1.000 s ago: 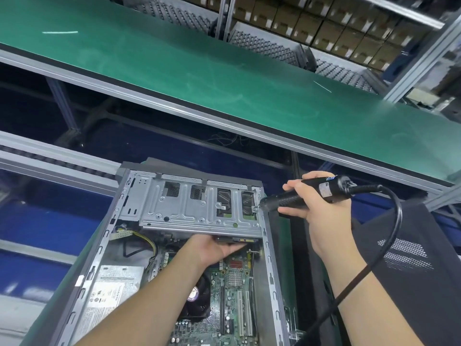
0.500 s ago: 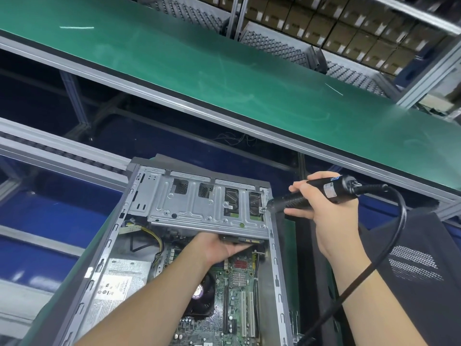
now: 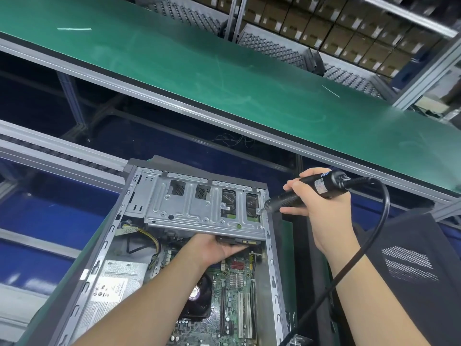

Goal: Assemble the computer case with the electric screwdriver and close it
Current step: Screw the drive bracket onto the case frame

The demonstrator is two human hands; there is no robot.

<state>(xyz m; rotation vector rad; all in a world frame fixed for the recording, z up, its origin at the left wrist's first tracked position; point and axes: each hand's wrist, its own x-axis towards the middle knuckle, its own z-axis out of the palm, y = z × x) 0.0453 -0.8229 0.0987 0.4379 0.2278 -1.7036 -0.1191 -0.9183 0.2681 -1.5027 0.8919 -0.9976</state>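
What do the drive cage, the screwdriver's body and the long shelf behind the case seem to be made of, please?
Drive cage: bare stamped sheet metal, probably steel; dull grey sheen, pressed ribs, punched holes.
Screwdriver: black casing, likely plastic, ribbed towards the tip, with a glossy label.
Shelf: green mat, probably rubber; faint scuffs, soft glare, over a pale metal edge rail.

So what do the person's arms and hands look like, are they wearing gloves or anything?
No gloves. The left hand and right hand are both bare, and both forearms are bare too, with no sleeves showing. I can't see any watch, ring or bracelet on either one.
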